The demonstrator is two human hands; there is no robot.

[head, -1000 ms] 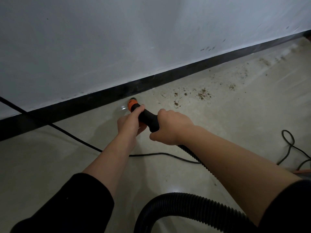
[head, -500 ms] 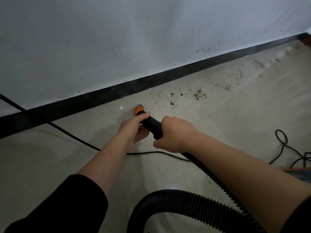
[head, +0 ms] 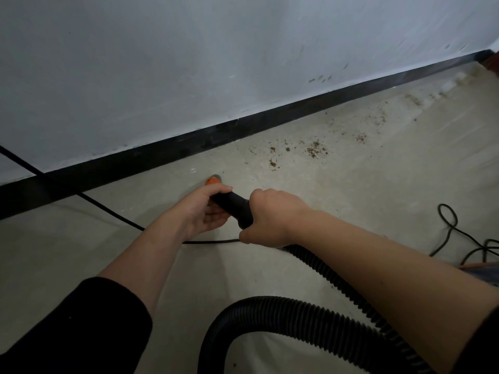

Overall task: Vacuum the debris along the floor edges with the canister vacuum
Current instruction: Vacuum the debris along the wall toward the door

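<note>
- While you hold it low, the vacuum nozzle [head: 232, 203] points its orange tip [head: 213, 181] at the floor [head: 351, 198] near the baseboard [head: 243, 125].
- Your right hand [head: 270, 220] clamps its rear; your left hand [head: 201, 211] curls around it behind the tip.
- Brown debris [head: 316, 151] lies apart, right of the tip.
- The ribbed hose [head: 297, 306] loops beneath your right arm; a thin cord [head: 108, 209] crosses the floor.

Dim, flat grey light in here, no hard shadows anywhere. The wall [head: 243, 49] is palest across the upper middle and greys off toward the upper left corner. The floor [head: 364, 201] has a faint sheen at lower centre. The skirting [head: 189, 141] bows with lens distortion, the black nozzle [head: 235, 203] loses all detail, and the debris [head: 413, 99] at upper right smears soft.
</note>
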